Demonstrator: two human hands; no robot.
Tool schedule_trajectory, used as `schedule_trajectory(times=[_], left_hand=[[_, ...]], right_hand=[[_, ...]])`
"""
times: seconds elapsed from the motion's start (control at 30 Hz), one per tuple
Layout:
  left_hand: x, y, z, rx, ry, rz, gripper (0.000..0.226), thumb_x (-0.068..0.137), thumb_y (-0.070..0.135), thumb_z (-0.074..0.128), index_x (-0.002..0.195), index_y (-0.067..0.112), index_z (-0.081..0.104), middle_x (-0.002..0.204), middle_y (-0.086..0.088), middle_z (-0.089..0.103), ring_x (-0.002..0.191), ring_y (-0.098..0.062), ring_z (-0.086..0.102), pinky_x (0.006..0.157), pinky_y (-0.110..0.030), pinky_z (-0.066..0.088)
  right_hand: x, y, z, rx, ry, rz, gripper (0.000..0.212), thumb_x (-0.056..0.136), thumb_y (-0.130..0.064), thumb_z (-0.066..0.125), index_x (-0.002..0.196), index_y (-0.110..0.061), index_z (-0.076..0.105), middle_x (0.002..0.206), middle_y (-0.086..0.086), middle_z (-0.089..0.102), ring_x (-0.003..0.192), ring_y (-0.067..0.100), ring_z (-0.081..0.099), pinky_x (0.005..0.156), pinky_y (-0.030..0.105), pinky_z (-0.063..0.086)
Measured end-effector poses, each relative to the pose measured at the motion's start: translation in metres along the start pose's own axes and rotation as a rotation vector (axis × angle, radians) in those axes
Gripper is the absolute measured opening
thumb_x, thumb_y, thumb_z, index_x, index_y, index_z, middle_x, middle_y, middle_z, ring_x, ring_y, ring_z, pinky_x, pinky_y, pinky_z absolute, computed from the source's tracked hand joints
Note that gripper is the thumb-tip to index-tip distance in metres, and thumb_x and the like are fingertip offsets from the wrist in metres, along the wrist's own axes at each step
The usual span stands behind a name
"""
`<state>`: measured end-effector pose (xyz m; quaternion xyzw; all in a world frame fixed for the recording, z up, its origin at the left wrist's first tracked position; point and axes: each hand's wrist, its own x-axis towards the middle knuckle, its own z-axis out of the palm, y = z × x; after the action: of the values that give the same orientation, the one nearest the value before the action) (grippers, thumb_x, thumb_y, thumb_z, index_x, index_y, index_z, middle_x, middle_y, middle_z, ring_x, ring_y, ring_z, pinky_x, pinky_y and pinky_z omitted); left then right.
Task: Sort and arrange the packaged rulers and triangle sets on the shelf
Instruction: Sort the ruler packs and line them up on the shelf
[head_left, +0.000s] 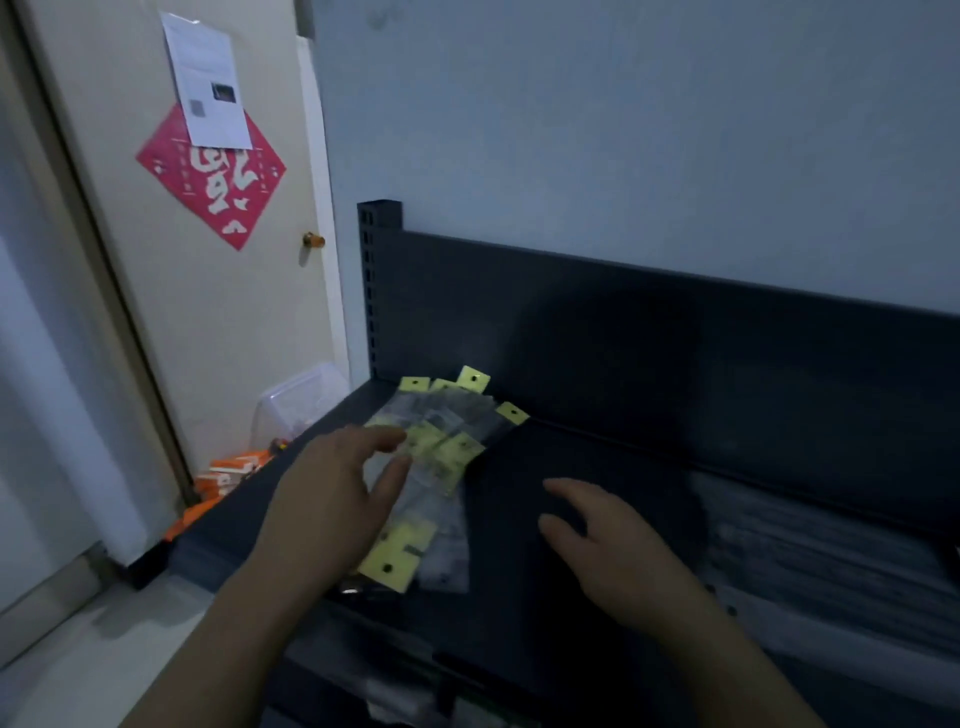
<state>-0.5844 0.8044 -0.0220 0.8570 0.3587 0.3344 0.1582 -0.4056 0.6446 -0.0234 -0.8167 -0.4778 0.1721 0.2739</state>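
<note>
Packets at the Shelf's Left End

The packaged rulers (441, 447) lie fanned on the shelf (597, 467) at centre frame, near its back panel; the left hand (332, 499) overlaps their left edge; the right hand (623, 545) sits to their right; a door (218, 322) stands upper left.

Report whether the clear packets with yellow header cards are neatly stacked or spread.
Spread: the clear yellow-carded packets lie fanned and overlapping on the dark metal shelf, cards at differing angles.
</note>
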Motion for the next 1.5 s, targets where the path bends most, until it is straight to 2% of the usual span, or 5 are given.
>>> schedule_trajectory(times=[0.4,0.73,1.07,1.3,1.5], left_hand=[[0.077,-0.044,0.019,-0.013,-0.522,-0.124,0.043,0.072,0.045,0.076,0.103,0.021,0.059,0.090,0.008,0.059,0.080,-0.007,0.056,0.068,-0.026,0.047],[0.076,-0.063,0.007,-0.357,-0.514,-0.117,0.018,0.089,0.026,0.062,0.086,0.011,0.069,0.083,-0.008,0.071,0.074,-0.019,0.067,0.065,-0.028,0.050],[0.104,-0.047,-0.040,-0.378,-0.861,0.140,0.023,0.091,0.016,0.060,0.111,0.028,0.061,0.089,0.001,0.074,0.061,-0.017,0.070,0.057,-0.022,0.055],[0.111,-0.052,-0.045,-0.942,-0.330,-0.228,0.022,0.080,0.015,0.070,0.102,0.014,0.065,0.088,-0.007,0.070,0.074,-0.019,0.067,0.056,-0.022,0.054],[0.073,-0.015,-0.003,-1.079,-0.406,-0.289,0.020,0.096,0.019,0.052,0.097,0.006,0.067,0.096,-0.011,0.074,0.092,-0.025,0.069,0.082,-0.036,0.057]], right_hand=[[0.094,-0.062,0.058,0.463,0.237,0.346,0.029,0.083,-0.026,0.069,0.061,-0.015,0.054,0.056,-0.003,0.055,0.047,0.006,0.052,0.046,0.020,0.038],[0.095,-0.040,0.052,0.735,0.375,0.444,0.022,0.091,-0.022,0.060,0.088,-0.001,0.062,0.086,0.017,0.065,0.072,0.022,0.061,0.067,0.035,0.053],[0.082,-0.050,0.000,0.644,0.256,0.148,0.020,0.095,-0.025,0.055,0.090,-0.007,0.063,0.078,-0.002,0.064,0.067,0.006,0.057,0.058,0.015,0.047],[0.064,-0.041,-0.003,0.983,0.275,0.213,0.018,0.093,-0.016,0.058,0.084,-0.005,0.067,0.076,0.009,0.069,0.062,0.015,0.063,0.056,0.027,0.052],[0.062,-0.064,0.023,1.059,0.210,0.195,0.015,0.092,-0.013,0.058,0.089,-0.001,0.067,0.080,0.011,0.070,0.069,0.021,0.065,0.061,0.031,0.055]])
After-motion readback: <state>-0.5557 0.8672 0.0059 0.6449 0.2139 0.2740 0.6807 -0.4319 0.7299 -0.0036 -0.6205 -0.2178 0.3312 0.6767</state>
